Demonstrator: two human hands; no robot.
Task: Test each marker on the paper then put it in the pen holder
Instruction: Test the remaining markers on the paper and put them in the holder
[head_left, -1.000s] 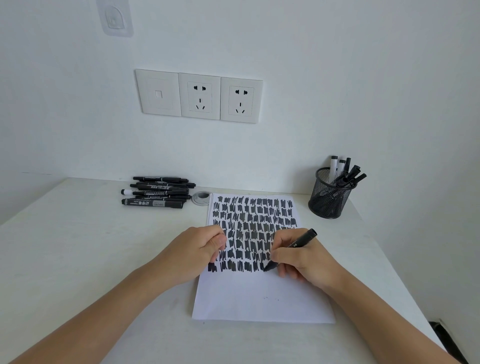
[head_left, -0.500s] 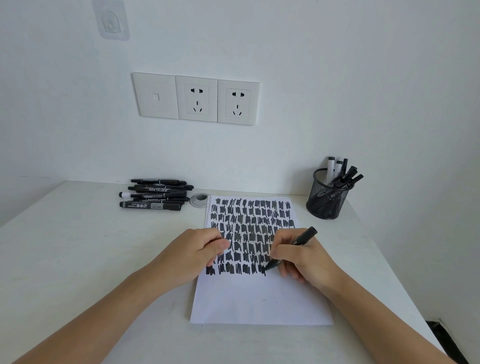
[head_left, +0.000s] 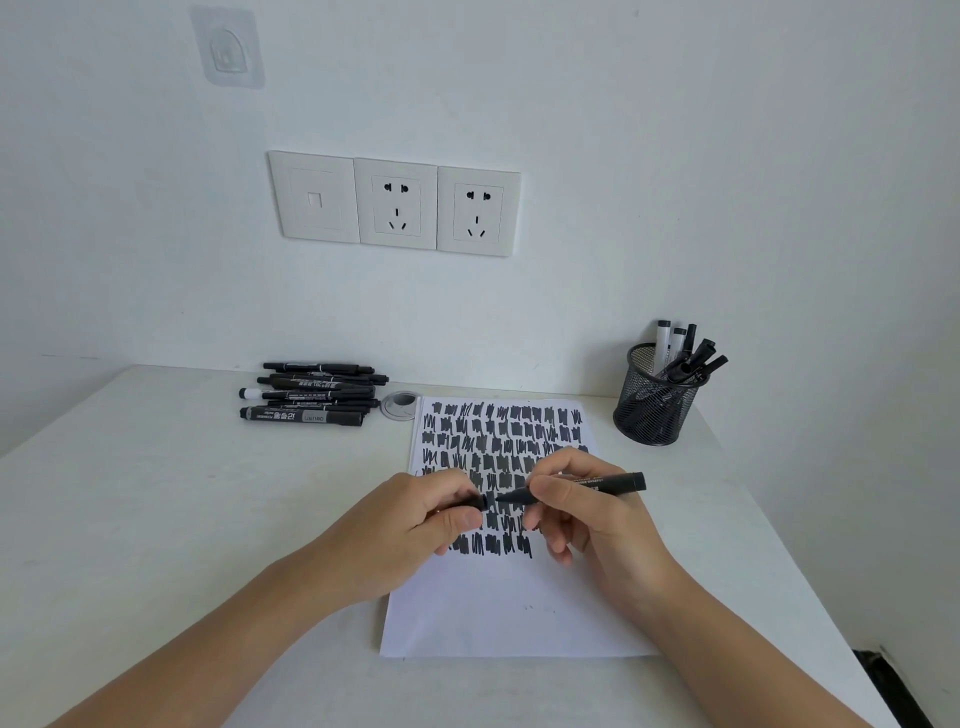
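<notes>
Head cam, so: looks like the recapping step, scribble test apparently done. Pinching the marker (head_left: 613, 483) mid-barrel with the right hand (head_left: 597, 519), fingers curled round it, tip aimed left and lifted off the paper (head_left: 519, 613). Clutching the cap (head_left: 474, 502) in the left hand (head_left: 410, 519), thumb and fingers closed on it, open end facing the tip, just apart, not on yet. Next up, probably: line up tip and cap, push together till snug, then carry over to the pen holder (head_left: 657, 415) at the far right of the desk (head_left: 156, 519), well apart from the untested pile (head_left: 311, 395) left of the paper.
</notes>
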